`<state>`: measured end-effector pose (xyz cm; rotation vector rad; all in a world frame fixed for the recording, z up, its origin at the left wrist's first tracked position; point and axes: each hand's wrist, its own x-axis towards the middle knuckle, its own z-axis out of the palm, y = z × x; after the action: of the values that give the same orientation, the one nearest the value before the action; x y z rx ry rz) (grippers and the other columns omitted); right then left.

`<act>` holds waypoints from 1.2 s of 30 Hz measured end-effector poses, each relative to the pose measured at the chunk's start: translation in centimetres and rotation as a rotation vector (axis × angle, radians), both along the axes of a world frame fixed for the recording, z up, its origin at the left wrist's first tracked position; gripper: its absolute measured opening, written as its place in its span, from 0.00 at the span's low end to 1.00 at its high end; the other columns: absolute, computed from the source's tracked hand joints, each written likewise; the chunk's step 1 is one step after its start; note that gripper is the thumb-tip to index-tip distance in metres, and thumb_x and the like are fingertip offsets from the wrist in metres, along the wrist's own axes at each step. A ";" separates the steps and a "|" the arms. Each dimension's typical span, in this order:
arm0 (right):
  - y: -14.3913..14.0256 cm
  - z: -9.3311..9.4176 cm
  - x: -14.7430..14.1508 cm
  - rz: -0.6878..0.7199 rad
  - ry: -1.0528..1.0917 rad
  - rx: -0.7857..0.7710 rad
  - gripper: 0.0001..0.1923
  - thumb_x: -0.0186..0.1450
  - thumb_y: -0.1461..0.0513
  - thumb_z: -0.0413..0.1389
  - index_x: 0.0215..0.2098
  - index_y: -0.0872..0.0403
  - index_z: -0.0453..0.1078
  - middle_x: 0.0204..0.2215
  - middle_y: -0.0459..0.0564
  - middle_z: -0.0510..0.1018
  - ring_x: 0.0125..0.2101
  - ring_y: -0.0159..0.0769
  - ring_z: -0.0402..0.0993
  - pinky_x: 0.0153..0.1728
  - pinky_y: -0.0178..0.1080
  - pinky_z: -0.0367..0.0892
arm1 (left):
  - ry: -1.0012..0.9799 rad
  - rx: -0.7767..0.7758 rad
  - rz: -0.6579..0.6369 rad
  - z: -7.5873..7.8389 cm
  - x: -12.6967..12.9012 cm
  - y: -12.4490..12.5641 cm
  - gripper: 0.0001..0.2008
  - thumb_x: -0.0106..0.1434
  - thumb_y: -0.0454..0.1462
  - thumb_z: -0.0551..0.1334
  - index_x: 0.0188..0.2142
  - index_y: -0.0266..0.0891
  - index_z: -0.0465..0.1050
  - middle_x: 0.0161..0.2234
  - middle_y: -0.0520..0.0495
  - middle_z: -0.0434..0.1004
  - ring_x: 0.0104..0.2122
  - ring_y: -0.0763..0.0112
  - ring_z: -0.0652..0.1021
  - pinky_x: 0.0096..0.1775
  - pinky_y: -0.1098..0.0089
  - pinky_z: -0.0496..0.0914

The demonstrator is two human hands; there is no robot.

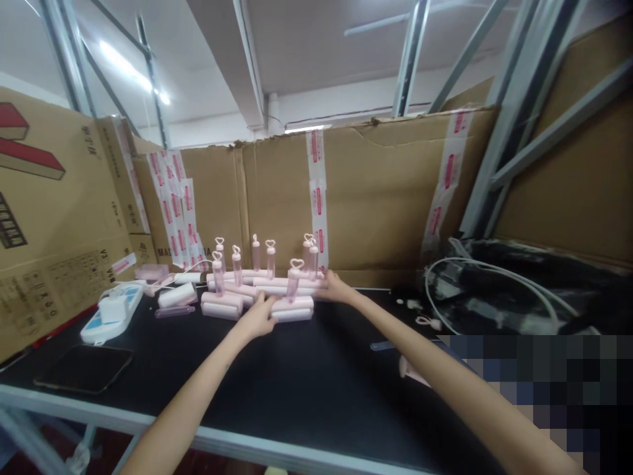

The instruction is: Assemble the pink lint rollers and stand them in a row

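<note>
Several pink-and-white rounded bars stand in a cluster on the black tabletop (pixel 316 369), each with a translucent upright stem topped by a heart-shaped loop. My left hand (pixel 258 318) has its fingers and thumb around the left end of the front bar (pixel 294 309). Another bar (pixel 221 306) lies just left of that hand. At the cluster's right side, my right hand (pixel 337 289) closes on the right end of a bar in the row behind (pixel 284 285). Its fingertips are partly hidden.
On the left are a white power strip (pixel 113 311) with a plug, a dark phone (pixel 84 368) and loose pink-and-white parts (pixel 177 295). A black bag with white cable (pixel 494 284), a heart loop piece (pixel 428 322) and a pink part (pixel 413 371) lie right. Cardboard walls (pixel 386 204) enclose the back.
</note>
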<state>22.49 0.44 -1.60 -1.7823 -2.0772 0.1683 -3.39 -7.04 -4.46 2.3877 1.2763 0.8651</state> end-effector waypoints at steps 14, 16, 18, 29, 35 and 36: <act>-6.8 0.9 3.9 -0.055 -0.130 -0.189 0.37 0.53 0.47 0.56 0.53 0.61 0.59 0.43 0.67 0.74 0.42 0.55 0.74 0.41 0.48 0.66 | -0.134 0.100 -0.115 -1.0 9.0 0.9 0.32 0.55 0.30 0.58 0.57 0.30 0.46 0.57 0.28 0.51 0.59 0.50 0.59 0.58 0.56 0.57; -6.8 0.3 3.6 -0.100 -0.145 -0.156 0.37 0.56 0.46 0.52 0.54 0.65 0.56 0.45 0.74 0.71 0.44 0.61 0.71 0.42 0.53 0.63 | -0.118 0.132 -0.111 -1.0 8.5 0.1 0.38 0.54 0.35 0.61 0.58 0.29 0.41 0.58 0.25 0.48 0.60 0.47 0.55 0.58 0.52 0.56; -6.6 0.1 3.3 -0.095 -0.151 -0.149 0.37 0.58 0.47 0.51 0.54 0.67 0.54 0.47 0.76 0.69 0.46 0.61 0.70 0.42 0.52 0.62 | -0.109 0.250 -0.102 -0.7 6.6 -0.6 0.38 0.55 0.37 0.62 0.58 0.32 0.40 0.58 0.26 0.47 0.61 0.47 0.54 0.58 0.50 0.55; -6.3 2.4 8.8 -0.196 -0.183 -0.422 0.27 0.62 0.59 0.55 0.55 0.62 0.55 0.35 0.57 0.76 0.30 0.41 0.75 0.30 0.43 0.70 | -0.368 0.794 0.637 2.4 -9.9 1.8 0.40 0.45 0.48 0.68 0.50 0.36 0.49 0.49 0.34 0.58 0.53 0.51 0.64 0.53 0.49 0.59; -1.1 1.7 10.6 -0.365 -0.127 -0.340 0.18 0.64 0.58 0.53 0.50 0.58 0.64 0.47 0.54 0.69 0.43 0.39 0.70 0.41 0.46 0.69 | -0.434 0.076 0.636 1.2 -12.7 2.2 0.55 0.36 0.50 0.72 0.56 0.36 0.44 0.53 0.31 0.60 0.55 0.49 0.65 0.53 0.53 0.61; -0.1 1.5 10.6 -0.359 -0.110 -0.311 0.18 0.64 0.58 0.53 0.50 0.58 0.64 0.47 0.54 0.70 0.43 0.39 0.70 0.41 0.46 0.69 | -0.472 0.004 0.600 1.1 -12.9 2.2 0.55 0.35 0.49 0.72 0.57 0.37 0.43 0.54 0.30 0.59 0.55 0.50 0.65 0.52 0.54 0.61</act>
<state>33.11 0.30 -0.11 -2.3664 -1.8380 0.3096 -16.31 -4.80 -3.37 1.6422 1.7808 1.4796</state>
